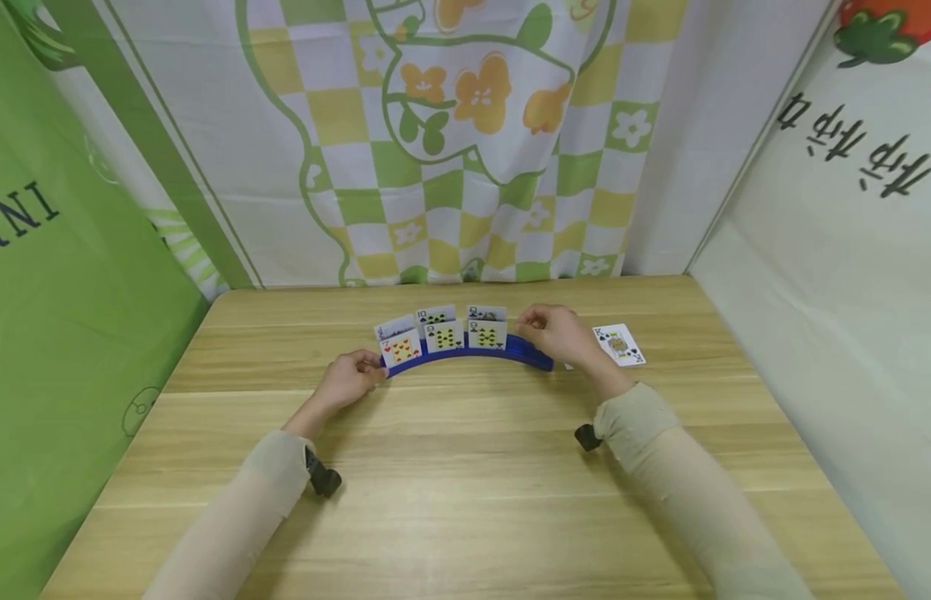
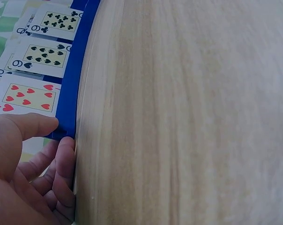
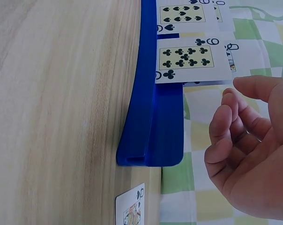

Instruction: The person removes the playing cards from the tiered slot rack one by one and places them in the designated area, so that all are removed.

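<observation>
A curved blue card holder (image 1: 465,352) stands on the table with playing cards upright in it. In front are a red hearts card (image 2: 29,97), a nine of spades (image 2: 40,56) and a nine of clubs (image 3: 193,58); other cards stand behind them, partly hidden. My left hand (image 1: 347,379) pinches the holder's left end between thumb and fingers. My right hand (image 1: 557,333) hovers by the right part of the holder, just off the nine of clubs' upper edge. Its fingers are loosely bent and nothing shows between them.
Right of the holder, a king of spades (image 1: 620,344) lies face up on the wooden table (image 1: 450,483). Another face card (image 3: 132,206) lies near the holder's right end, mostly hidden by my right hand in the head view. A patterned curtain (image 1: 465,208) hangs behind the table.
</observation>
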A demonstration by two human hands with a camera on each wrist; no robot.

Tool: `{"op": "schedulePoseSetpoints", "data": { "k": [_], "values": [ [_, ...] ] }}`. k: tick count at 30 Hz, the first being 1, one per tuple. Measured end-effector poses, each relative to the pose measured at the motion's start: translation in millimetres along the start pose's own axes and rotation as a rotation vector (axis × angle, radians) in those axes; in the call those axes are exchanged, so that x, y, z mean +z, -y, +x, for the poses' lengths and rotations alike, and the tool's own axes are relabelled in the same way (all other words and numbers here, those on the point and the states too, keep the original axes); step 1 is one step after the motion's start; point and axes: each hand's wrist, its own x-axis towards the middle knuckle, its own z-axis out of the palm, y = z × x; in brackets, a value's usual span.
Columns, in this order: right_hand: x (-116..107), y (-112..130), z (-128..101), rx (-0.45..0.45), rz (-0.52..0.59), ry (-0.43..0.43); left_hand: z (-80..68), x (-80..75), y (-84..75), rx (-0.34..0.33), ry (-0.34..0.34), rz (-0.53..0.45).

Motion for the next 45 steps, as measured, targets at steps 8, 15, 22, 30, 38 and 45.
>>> {"op": "schedulePoseSetpoints", "data": {
  "k": [8,15,22,30,38,45],
  "values": [
    [2.9,0.7,5.8,-0.023,0.034,0.002,1.0,0.2,-0.5,-0.002,-0.002,0.004],
    [5.4,1.5,9.1,-0.054,0.039,0.01,0.1,0.3,-1.4,0.002,-0.006,0.007],
    [7.0,3.1,11.2,-0.069,0.051,0.011,0.5,0.3,-1.6,0.01,0.002,-0.003],
    [10.5,0.9,16.4,-0.068,0.023,0.013,0.7,-0.4,-1.5,0.005,0.002,-0.018],
    [10.6,2.2,17.1,-0.075,0.007,0.014,1.8,-0.2,-0.4,0.008,-0.008,-0.004],
    [8.2,6.3,16.1,-0.068,0.009,0.007,-1.3,0.2,-0.8,-0.011,-0.017,0.002]
  ]
}}
